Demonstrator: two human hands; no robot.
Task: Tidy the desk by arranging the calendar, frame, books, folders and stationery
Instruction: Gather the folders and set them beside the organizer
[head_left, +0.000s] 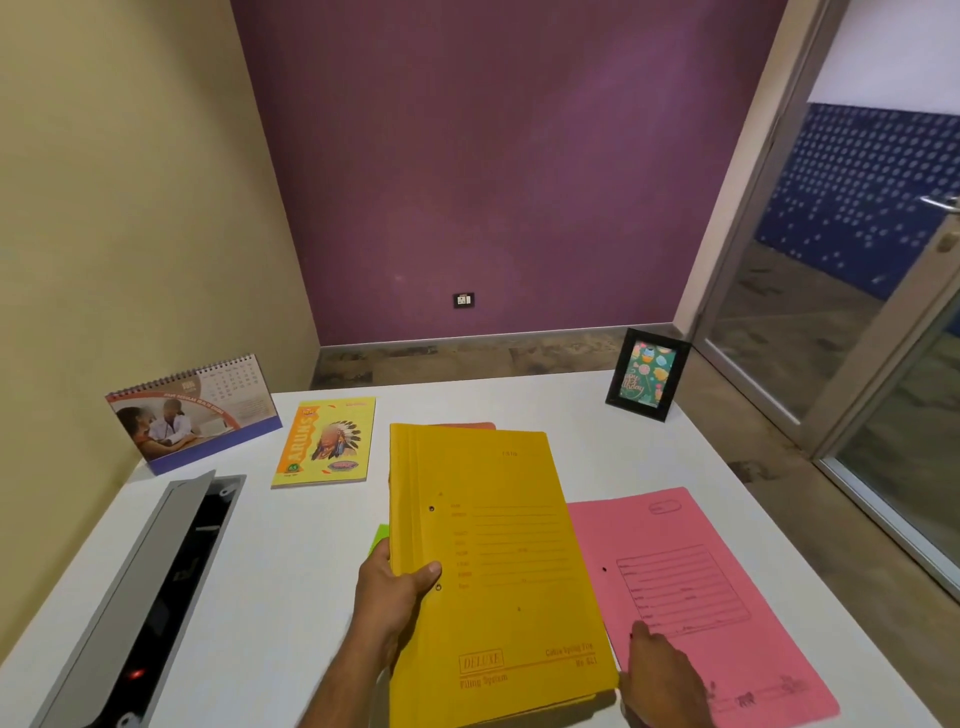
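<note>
My left hand (392, 592) grips the left edge of a yellow folder (493, 561), thumb on its cover; the folder is raised above the white desk (291, 566). An orange folder (475, 425) peeks out behind its top edge. My right hand (662, 675) rests on a pink folder (696, 597) lying flat to the right. A yellow notebook (324, 441) lies flat further back. A desk calendar (195, 415) stands at the back left. A black picture frame (647, 375) stands at the back right. A green sticky pad (381, 536) shows beside my left hand.
An open grey cable tray (150, 597) with a red light is set into the desk's left side. A beige wall runs along the left and a purple wall behind. A glass door (852, 312) stands to the right of the desk.
</note>
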